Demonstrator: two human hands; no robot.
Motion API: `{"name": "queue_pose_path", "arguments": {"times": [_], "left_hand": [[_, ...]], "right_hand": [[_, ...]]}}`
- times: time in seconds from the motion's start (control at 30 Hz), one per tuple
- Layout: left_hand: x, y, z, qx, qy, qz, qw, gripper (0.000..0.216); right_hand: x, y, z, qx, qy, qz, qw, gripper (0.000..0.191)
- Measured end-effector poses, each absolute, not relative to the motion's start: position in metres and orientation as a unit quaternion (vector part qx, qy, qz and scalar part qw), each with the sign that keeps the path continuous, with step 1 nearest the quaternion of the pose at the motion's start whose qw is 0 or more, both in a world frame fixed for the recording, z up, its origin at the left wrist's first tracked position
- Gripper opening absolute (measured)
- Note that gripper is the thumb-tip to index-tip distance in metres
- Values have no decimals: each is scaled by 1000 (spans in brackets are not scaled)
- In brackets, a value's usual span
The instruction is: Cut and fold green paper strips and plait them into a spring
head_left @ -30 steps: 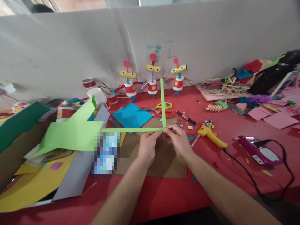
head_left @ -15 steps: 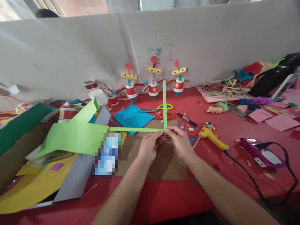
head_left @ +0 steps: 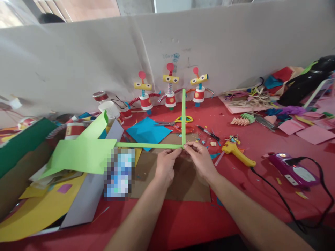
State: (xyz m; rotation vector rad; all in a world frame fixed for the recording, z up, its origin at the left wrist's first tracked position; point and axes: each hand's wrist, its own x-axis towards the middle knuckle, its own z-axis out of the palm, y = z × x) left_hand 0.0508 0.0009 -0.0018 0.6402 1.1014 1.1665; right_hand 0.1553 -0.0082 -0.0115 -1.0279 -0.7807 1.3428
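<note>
Two narrow light-green paper strips (head_left: 183, 115) meet at a right angle between my hands, one reaching away from me and the other out to the left. My left hand (head_left: 166, 163) pinches the corner where they meet, thumb on top. Against it, my right hand (head_left: 199, 157) pinches the same corner from the other side, thumb and fingertips closed. Both hands hover over a brown cardboard sheet (head_left: 175, 184). The left strip's far end lies by a larger light-green paper sheet (head_left: 83, 153). My fingers hide the joint itself.
Three paper-cup robot figures (head_left: 170, 99) stand at the back. Scissors (head_left: 183, 120), a blue paper square (head_left: 148, 130) and a pen (head_left: 208, 132) lie beyond my hands. Right are a yellow glue gun (head_left: 239, 153) and a purple power strip (head_left: 293, 170); left, a box (head_left: 28, 153) of paper.
The view has shifted slightly. Both hands keep their pinch on the strips' corner, which stays almost in place; the strips still form a right angle.
</note>
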Motion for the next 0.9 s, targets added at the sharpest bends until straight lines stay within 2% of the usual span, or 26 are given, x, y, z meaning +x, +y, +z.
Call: {"name": "queue_pose_path", "arguments": {"times": [0.2, 0.47, 0.9], "left_hand": [[48, 1, 0, 300, 466, 508, 660, 19], [37, 12, -2, 197, 335, 446, 806, 7], [38, 12, -11, 210, 411, 458, 760, 7]], "right_hand": [[160, -7, -10, -427, -339, 605, 580, 12], [169, -3, -3, -380, -309, 663, 566, 12], [161, -3, -13, -408, -350, 622, 569, 15]]}}
